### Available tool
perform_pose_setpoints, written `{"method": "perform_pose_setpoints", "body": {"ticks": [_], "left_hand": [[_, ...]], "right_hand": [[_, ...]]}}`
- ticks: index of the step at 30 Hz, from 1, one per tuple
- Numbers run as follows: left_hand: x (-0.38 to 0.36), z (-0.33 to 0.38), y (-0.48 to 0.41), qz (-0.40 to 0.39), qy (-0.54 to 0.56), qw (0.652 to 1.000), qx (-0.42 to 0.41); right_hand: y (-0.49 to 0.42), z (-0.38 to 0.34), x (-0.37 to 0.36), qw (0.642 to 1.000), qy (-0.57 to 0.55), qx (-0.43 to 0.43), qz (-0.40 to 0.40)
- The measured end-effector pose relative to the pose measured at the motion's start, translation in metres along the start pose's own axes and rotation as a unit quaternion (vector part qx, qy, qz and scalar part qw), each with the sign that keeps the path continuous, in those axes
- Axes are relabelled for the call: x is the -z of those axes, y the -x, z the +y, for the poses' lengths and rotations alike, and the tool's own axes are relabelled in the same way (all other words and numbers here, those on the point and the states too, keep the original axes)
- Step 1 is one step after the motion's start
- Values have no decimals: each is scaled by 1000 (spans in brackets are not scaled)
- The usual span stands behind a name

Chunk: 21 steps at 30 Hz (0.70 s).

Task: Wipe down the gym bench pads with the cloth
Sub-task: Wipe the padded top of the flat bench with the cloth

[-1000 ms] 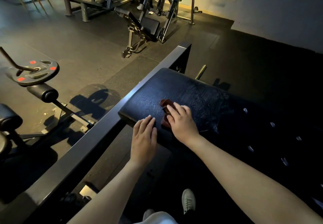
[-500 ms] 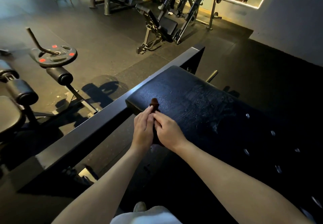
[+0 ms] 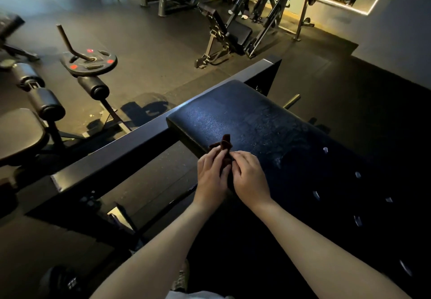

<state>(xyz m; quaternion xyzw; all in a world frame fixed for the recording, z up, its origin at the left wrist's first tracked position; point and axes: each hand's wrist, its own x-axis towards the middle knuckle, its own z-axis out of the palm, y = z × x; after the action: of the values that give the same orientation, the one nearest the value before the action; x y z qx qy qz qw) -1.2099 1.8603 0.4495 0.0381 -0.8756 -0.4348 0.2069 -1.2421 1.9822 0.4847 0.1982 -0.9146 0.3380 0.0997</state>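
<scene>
Both hands point(image 3: 211, 176) point(image 3: 250, 178) around cloth point(image 3: 225, 144), above bench pad point(image 3: 256, 116)

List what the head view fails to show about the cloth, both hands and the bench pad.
- The cloth: head view; both hands cover most of it, and only a bunched tuft shows.
- The left hand and right hand: head view; fingertips hidden behind cloth and knuckles.
- The bench pad: head view; its near right part is lost in shadow and cut off by the frame edge.
</scene>
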Motion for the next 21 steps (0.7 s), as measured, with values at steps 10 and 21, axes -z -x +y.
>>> {"method": "perform_pose_setpoints", "body": {"ticks": [10, 21], "left_hand": [[16, 6, -9, 0, 5, 996, 85], [86, 25, 3, 1, 331, 919, 216]], "right_hand": [[4, 2, 5, 1000, -17, 25, -6], [9, -52, 4, 928, -323, -110, -149]]}}
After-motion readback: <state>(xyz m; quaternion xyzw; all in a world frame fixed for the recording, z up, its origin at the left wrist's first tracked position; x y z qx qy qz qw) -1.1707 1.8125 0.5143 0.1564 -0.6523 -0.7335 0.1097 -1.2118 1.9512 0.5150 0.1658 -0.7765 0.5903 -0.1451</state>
